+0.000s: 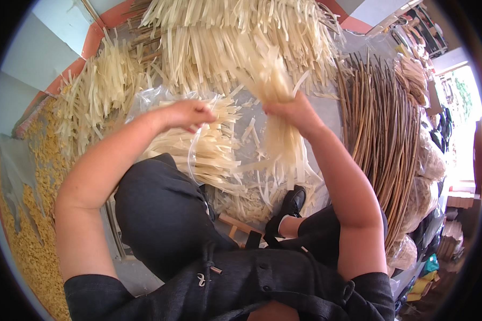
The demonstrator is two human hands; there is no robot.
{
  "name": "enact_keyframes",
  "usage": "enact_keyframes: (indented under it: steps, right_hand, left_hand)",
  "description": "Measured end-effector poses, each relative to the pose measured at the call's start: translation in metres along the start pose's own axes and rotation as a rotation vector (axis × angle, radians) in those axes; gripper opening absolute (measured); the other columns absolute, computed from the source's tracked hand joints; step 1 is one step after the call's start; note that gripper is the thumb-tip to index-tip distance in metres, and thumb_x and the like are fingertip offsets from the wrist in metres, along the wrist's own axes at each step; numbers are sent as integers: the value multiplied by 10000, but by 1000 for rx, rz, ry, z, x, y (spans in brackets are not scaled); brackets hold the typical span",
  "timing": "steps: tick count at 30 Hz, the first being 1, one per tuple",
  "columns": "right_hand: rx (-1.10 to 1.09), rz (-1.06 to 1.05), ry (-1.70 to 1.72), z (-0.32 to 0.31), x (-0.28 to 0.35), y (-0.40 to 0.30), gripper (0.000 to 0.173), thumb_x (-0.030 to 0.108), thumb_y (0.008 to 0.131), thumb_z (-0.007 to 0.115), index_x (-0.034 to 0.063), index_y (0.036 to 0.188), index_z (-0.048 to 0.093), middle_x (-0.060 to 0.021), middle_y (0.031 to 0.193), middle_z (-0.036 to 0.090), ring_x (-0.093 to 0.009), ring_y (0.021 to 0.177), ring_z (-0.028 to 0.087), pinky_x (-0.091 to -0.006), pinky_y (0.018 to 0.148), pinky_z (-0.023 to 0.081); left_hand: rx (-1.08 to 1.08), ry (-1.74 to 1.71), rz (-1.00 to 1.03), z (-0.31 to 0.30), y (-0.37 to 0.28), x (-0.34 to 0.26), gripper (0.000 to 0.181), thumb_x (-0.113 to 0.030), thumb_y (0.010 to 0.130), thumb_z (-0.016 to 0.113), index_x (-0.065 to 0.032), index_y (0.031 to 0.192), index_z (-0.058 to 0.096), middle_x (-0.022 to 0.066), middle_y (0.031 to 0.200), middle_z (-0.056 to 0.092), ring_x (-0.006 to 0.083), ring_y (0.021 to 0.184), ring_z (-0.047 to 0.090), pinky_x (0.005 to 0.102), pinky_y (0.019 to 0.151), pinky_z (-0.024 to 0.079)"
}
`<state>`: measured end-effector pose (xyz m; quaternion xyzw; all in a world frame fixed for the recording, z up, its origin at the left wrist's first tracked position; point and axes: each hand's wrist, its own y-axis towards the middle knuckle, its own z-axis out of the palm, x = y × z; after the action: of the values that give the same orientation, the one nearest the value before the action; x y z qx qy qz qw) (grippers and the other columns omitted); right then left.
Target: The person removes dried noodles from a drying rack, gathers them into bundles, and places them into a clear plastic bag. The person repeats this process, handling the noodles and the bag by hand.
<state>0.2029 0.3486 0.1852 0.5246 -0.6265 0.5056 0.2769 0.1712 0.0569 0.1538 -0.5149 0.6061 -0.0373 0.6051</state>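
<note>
My right hand [293, 114] is closed around the middle of a bundle of pale, flat dried strips [279, 86], blurred by motion, whose ends fan out above and below the fist. My left hand [190, 115] hovers with bent, parted fingers and nothing visible in its grip. Below it, a pile of similar pale strips [209, 148] lies on a clear plastic sheet [150, 100], beside my left knee. Loose scraps lie on the grey floor between the pile and the held bundle.
Long rows of pale strips [209, 52] cover the floor ahead. Thin brown sticks [379, 140] lie in a stack at right, beside filled plastic bags [421, 196]. Yellowish pieces [44, 168] are spread along the left wall. A small wooden frame [235, 224] is between my legs.
</note>
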Motion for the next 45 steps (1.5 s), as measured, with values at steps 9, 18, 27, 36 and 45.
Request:
enact_keyframes:
  steps: [9, 18, 27, 36, 45]
  right_hand:
    - [119, 3, -405, 66, -73, 48, 608, 263, 668, 719, 54, 1208, 533, -197, 973, 671, -356, 941, 641, -416, 864, 496]
    - [460, 8, -819, 145, -92, 65, 514, 208, 733, 647, 145, 1207, 461, -181, 906, 669, -382, 907, 641, -472, 784, 500]
    - [514, -206, -908, 225, -66, 134, 582, 349, 793, 645, 151, 1315, 482, -125, 1027, 677, -292, 970, 662, -440, 815, 507]
    - [303, -459, -992, 273, -124, 165, 812, 518, 867, 568, 104, 1496, 263, -163, 1478, 360, -288, 1373, 354, -458, 1157, 213]
    - [-43, 99, -436, 122, -146, 136, 803, 554, 836, 636, 92, 1441, 380, -202, 1330, 539, -341, 1248, 508, -443, 1117, 290]
  left_hand:
    - [-333, -452, 9, 64, 85, 181, 264, -274, 920, 609, -65, 1080, 605, -11, 870, 587, 73, 797, 578, 258, 648, 529]
    - [-459, -1042, 369, 29, 17, 130, 256, -165, 944, 594, -77, 1184, 598, -33, 880, 575, 45, 728, 535, 225, 643, 506]
    - [-403, -360, 558, 22, 1, 95, 255, -113, 917, 635, -53, 1163, 605, -4, 925, 589, 61, 776, 542, 217, 649, 459]
    - [-874, 143, 601, 18, 70, 153, 246, -170, 918, 612, -42, 1128, 597, 108, 1157, 609, 260, 1078, 566, 371, 944, 434]
    - [-861, 533, 351, 23, 82, 191, 288, -276, 938, 567, -53, 1117, 604, 141, 1391, 477, 362, 1294, 422, 451, 1055, 355]
